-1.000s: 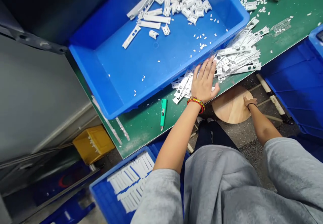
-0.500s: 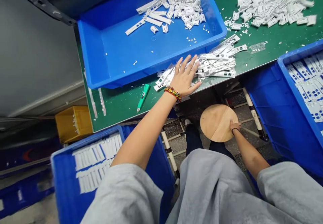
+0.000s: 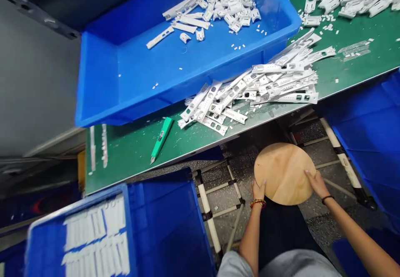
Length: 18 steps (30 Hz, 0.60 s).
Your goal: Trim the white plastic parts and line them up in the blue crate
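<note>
Gripping round wooden seat [image 3: 283,173] by its rim, probably a stool top: left hand [image 3: 258,192] on near edge, right hand [image 3: 317,184] on right edge, both narrow. Beyond seat: white plastic strips [image 3: 250,98] on green bench [image 3: 125,164], green knife [image 3: 161,138] beside them, blue bin [image 3: 131,81] further left.

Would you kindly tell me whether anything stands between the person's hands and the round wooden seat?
Nothing visible does. The left hand and the right hand are both already in contact with the edge of the round wooden seat, with no object between them and it.
</note>
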Each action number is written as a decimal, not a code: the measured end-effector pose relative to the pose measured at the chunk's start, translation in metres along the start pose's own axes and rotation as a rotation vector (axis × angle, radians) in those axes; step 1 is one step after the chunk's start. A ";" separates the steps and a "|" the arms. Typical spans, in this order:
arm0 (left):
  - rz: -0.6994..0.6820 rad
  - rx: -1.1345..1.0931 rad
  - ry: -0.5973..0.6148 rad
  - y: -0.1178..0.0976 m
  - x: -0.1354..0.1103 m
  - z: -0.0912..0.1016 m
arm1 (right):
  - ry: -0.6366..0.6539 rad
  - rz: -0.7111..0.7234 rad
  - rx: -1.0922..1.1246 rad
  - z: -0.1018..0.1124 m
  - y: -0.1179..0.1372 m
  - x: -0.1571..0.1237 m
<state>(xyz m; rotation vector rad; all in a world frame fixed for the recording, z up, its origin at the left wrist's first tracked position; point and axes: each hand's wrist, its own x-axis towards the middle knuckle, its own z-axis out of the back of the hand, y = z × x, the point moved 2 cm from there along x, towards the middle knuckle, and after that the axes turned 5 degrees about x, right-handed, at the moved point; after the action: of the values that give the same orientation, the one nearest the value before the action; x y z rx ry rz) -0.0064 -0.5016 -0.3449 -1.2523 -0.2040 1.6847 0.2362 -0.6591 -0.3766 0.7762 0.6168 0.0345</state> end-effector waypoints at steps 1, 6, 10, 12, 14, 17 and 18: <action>0.031 -0.041 0.020 0.014 0.006 -0.007 | -0.021 -0.006 0.037 -0.001 -0.007 -0.001; 0.186 -0.242 -0.055 0.049 0.023 -0.032 | -0.138 -0.043 0.130 -0.013 -0.019 -0.012; 0.265 -0.350 -0.162 0.062 0.031 -0.022 | -0.130 -0.016 0.176 -0.033 0.000 -0.030; 0.289 -0.380 -0.205 0.067 0.038 -0.007 | -0.095 0.008 0.205 -0.048 0.015 -0.040; 0.298 -0.396 -0.240 0.070 0.046 0.013 | -0.060 0.028 0.234 -0.066 0.029 -0.048; 0.299 -0.379 -0.283 0.069 0.060 0.042 | -0.018 0.040 0.275 -0.097 0.045 -0.059; 0.299 -0.358 -0.298 0.067 0.065 0.052 | -0.004 0.039 0.290 -0.108 0.048 -0.062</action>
<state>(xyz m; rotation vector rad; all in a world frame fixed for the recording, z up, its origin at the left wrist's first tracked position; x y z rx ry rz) -0.0867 -0.4644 -0.4052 -1.3326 -0.5403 2.1632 0.1365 -0.5700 -0.3725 1.0684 0.6099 -0.0217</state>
